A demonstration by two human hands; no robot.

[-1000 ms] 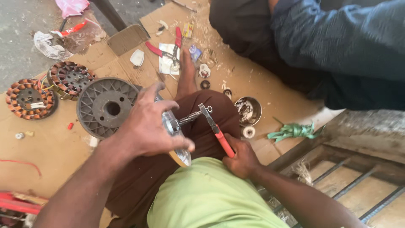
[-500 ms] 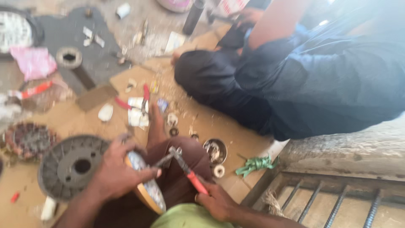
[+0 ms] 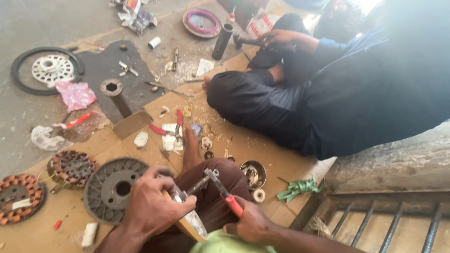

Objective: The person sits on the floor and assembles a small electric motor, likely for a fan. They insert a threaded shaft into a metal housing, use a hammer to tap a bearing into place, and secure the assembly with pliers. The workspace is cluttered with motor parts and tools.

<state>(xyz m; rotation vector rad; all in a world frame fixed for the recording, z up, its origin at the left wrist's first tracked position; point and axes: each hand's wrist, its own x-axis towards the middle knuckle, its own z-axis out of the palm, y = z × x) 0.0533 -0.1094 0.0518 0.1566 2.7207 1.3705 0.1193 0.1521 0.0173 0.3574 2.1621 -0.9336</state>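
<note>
The left hand [image 3: 152, 206] wraps its fingers closed around a shiny metal part with a yellowish edge [image 3: 190, 220], held over the person's lap. At three o'clock from it, the right hand [image 3: 251, 225] clamps its fingers on the red handles of pliers [image 3: 222, 189], whose tip meets the part's short shaft. At nine o'clock lies a grey slotted disc [image 3: 110, 189]. At one o'clock, a co-worker's hand [image 3: 281, 40] grips a dark tool.

grey ribbed disc [image 3: 112, 187] crowding left hand [image 3: 152, 206]
</note>
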